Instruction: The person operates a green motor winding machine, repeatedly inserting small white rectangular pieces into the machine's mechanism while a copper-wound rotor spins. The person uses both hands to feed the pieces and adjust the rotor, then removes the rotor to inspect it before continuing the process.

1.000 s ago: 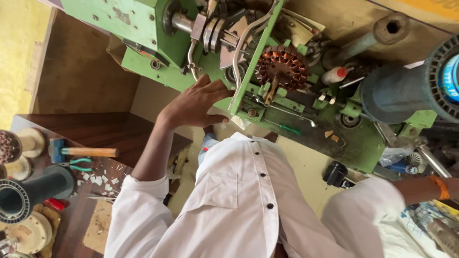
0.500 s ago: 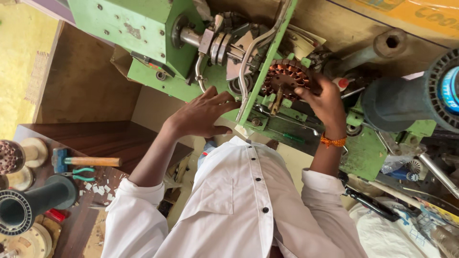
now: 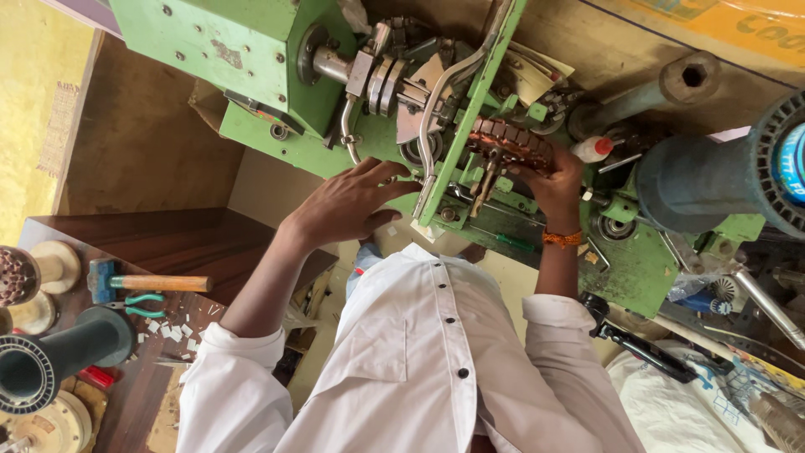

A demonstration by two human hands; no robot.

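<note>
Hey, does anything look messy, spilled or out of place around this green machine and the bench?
Only small things. White paper scraps lie scattered on the wooden bench beside the hammer and green-handled pliers. The machine's green paint is chipped. Both hands sit normally at the copper-wound stator.

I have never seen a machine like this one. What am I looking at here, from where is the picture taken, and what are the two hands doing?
The picture comes from a camera worn on the person's head, looking down over a white buttoned shirt at the hands.

In front stands a green painted metal machine with a steel shaft and a curved metal arm. A round part wound with copper-coloured wire sits in it.

The left hand rests open on the machine's green base, holding nothing. The right hand, with an orange band at the wrist, grips the copper-wound part from below.

On the dark wooden bench at the left lie a hammer with a wooden handle, green-handled pliers, small white scraps and a dark ribbed tube. At the right a large grey-blue cylinder lies beside the machine.
</note>
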